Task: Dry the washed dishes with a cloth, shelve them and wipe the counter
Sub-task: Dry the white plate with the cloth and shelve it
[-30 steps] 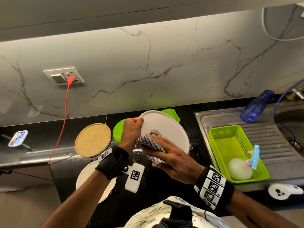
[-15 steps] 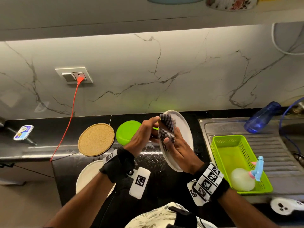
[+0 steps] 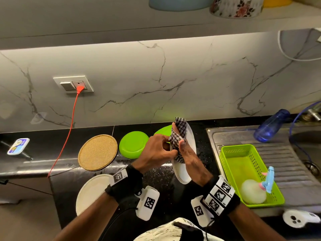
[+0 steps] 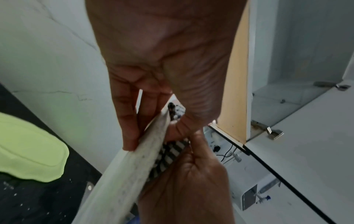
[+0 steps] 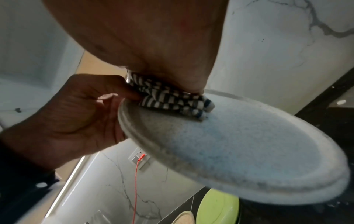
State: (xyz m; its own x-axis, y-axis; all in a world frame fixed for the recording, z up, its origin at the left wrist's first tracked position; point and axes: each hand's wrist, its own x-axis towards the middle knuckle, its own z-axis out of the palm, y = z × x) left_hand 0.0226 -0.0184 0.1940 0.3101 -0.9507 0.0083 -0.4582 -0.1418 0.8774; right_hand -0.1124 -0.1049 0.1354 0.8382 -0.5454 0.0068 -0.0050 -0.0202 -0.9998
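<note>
Left hand (image 3: 156, 148) pinches white plate (image 3: 182, 173) rim; right hand (image 3: 189, 162) presses checked cloth (image 3: 178, 134).

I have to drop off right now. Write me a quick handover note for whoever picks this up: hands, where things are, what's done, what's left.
Left hand: grips the rim of the white plate, held on edge above the counter.
Right hand: holds the checked cloth folded over the plate's rim, thumb on one face, fingers behind.
On the counter: two green plates, a cork mat, another white plate at the near edge. Water spots show on the counter.
Done: nothing from this batch visibly shelved; whether the counter plates are dried, I cannot tell.
Left: finish this plate, dry the rest, shelve them on the shelf above, wipe the counter.
</note>
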